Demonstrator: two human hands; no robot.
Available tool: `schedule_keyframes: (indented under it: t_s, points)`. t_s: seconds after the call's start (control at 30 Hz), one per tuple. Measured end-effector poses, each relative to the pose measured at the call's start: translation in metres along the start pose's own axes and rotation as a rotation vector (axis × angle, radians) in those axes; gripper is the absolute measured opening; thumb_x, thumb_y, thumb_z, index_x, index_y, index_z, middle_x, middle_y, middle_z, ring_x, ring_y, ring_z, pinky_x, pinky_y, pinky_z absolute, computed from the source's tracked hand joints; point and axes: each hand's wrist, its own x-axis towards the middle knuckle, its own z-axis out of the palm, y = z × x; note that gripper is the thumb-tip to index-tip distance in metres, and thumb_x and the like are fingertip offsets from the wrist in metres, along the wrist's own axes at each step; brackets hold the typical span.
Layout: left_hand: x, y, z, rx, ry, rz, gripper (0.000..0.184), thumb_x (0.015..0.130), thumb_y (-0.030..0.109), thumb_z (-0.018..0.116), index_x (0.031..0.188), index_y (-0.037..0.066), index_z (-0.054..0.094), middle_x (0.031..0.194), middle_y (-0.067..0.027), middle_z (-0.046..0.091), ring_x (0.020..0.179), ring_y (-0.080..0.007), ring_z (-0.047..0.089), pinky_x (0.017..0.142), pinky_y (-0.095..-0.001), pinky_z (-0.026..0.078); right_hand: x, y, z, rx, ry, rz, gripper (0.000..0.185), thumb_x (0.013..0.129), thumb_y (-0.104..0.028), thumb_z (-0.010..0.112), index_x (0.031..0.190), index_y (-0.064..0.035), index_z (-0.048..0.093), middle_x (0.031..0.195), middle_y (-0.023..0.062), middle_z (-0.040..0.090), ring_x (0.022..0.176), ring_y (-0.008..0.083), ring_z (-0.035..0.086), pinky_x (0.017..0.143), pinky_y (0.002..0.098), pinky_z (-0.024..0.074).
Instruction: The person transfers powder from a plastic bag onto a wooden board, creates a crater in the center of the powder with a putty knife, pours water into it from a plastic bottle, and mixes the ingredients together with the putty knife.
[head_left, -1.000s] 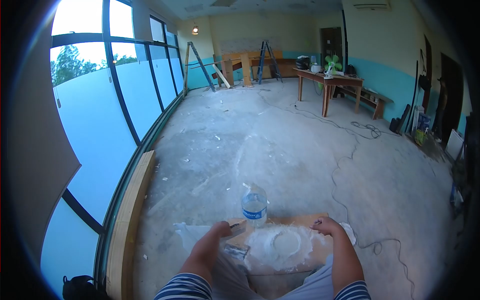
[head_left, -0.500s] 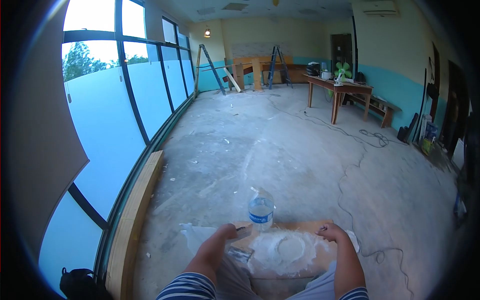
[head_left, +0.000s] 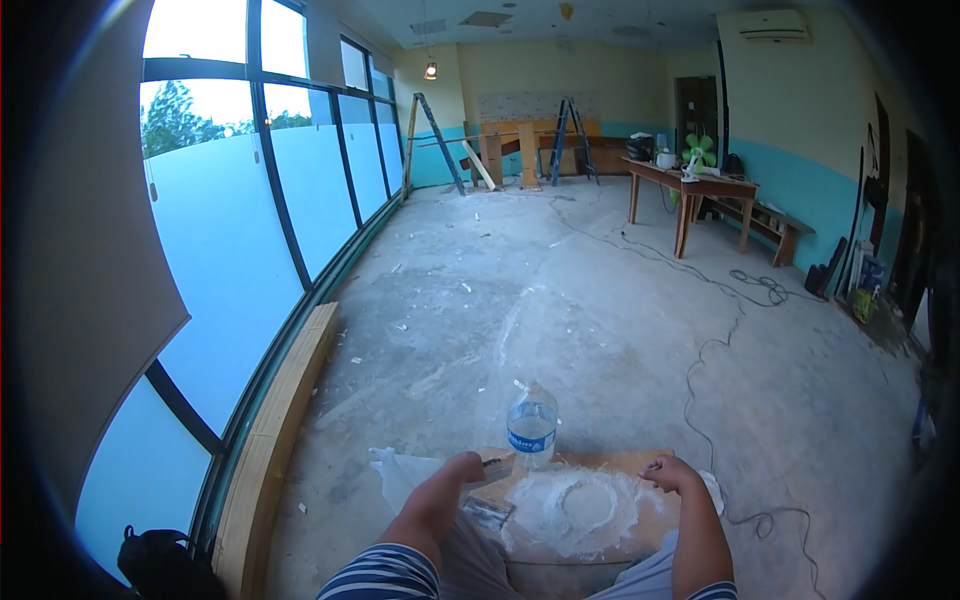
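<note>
My left hand (head_left: 462, 468) is closed around the dark handle of what looks like a putty knife (head_left: 503, 467), its flat greyish blade pointing right over the board. Fingers curled, my right hand (head_left: 668, 473) hovers at the right edge of the wooden board (head_left: 645, 461); whatever it may hold is too small to make out. White powder lies on the board in a ring-shaped mound (head_left: 588, 503). A flat metal blade (head_left: 488, 514) rests at the board's left side. Just behind the board stands a clear plastic bottle (head_left: 532, 428) with a blue label.
Plastic sheeting (head_left: 398, 475) lies left of the board. Long timber (head_left: 285, 430) runs along the windows. A cable (head_left: 690, 385) snakes across the concrete floor (head_left: 450, 300) on the right. Farther back are two stepladders (head_left: 437, 140) and a table (head_left: 690, 183) with a green fan (head_left: 698, 152).
The whole view has shifted slightly right and down as the camera moved. Both hands keep about the same place over the board.
</note>
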Motion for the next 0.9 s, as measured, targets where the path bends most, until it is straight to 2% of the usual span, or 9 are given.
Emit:
schedule_keyframes:
  t_s: [0.17, 0.9]
  points:
    - [0.001, -0.002, 0.000, -0.004, 0.006, 0.022, 0.044, 0.073, 0.039, 0.072, 0.104, 0.007, 0.074, 0.105, -0.0175, 0.071, 0.097, -0.0339, 0.067, 0.084, -0.0422, 0.052, 0.002, 0.003, 0.002, 0.003, 0.010, -0.016, 0.066, 0.078, -0.043, 0.079, 0.124, 0.0010, 0.061, 0.102, 0.0142, 0.071, 0.081, 0.0216, 0.067, 0.071, 0.0341, 0.0533]
    - [0.005, -0.001, 0.000, -0.002, -0.018, 0.001, 0.043, 0.073, 0.038, 0.071, 0.103, 0.008, 0.075, 0.105, -0.0173, 0.071, 0.097, -0.0335, 0.068, 0.083, -0.0418, 0.053, 0.004, 0.005, 0.002, -0.005, 0.018, -0.015, 0.065, 0.078, -0.043, 0.078, 0.123, 0.0008, 0.061, 0.101, 0.0149, 0.071, 0.082, 0.0217, 0.067, 0.073, 0.0341, 0.0536]
